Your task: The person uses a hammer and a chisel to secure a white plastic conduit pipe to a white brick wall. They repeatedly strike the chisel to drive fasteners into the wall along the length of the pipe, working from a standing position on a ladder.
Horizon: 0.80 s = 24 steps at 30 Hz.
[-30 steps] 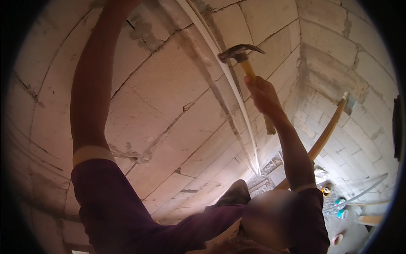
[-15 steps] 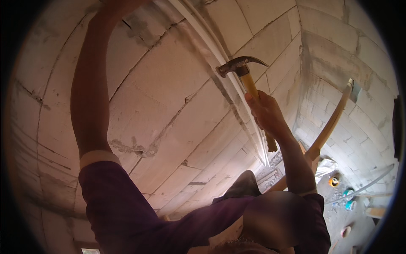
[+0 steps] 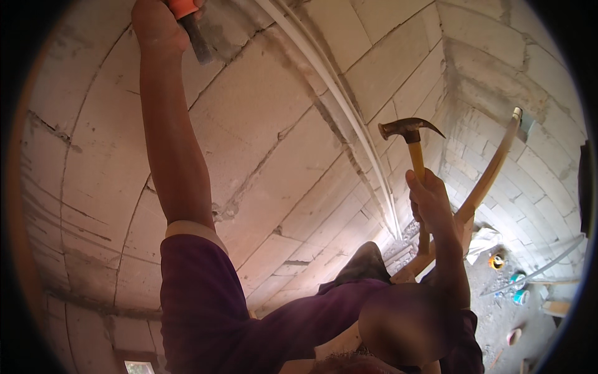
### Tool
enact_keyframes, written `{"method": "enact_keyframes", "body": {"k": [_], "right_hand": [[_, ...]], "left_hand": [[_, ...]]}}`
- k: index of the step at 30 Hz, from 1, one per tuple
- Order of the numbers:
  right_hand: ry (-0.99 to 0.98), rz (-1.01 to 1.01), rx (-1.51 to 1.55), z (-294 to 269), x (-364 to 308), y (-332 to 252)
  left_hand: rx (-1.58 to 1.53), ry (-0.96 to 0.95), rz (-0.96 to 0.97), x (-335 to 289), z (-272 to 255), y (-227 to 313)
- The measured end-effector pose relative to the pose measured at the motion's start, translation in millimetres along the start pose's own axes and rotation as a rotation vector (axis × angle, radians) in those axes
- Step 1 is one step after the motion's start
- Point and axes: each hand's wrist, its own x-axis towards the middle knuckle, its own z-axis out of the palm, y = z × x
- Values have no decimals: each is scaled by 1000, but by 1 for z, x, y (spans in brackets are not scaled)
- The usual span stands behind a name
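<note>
At the upper left edge my left hand (image 3: 159,28) is closed around a chisel (image 3: 198,42) with an orange-red grip; its flat dark blade points down along the block wall (image 3: 249,124). Part of the hand and the grip is cut off by the picture's edge. My right hand (image 3: 431,199) is wrapped round the yellow handle of a claw hammer (image 3: 409,129). The hammer is upright and apart from the chisel, its dark head above my fist and its claw pointing right.
White conduits (image 3: 349,103) run down the wall between my hands. A wooden pole (image 3: 492,171) slants up on the right. On the floor below lie a white sack (image 3: 483,243), an orange roll (image 3: 496,260), teal cans (image 3: 520,296) and a grey pipe (image 3: 548,267).
The hammer and my right hand have moved right and down, away from the conduits. My left arm has shifted right and slightly lower, bringing the chisel into view.
</note>
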Motion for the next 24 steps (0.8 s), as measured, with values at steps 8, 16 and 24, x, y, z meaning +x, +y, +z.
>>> {"method": "enact_keyframes", "body": {"k": [8, 16, 24], "right_hand": [[103, 28, 72, -21, -20, 9], [180, 20, 43, -34, -21, 29], [157, 56, 66, -27, -15, 28]], "left_hand": [[487, -135, 3, 38, -31, -31], [886, 105, 116, 39, -8, -32], [820, -110, 75, 47, -36, -46]]}}
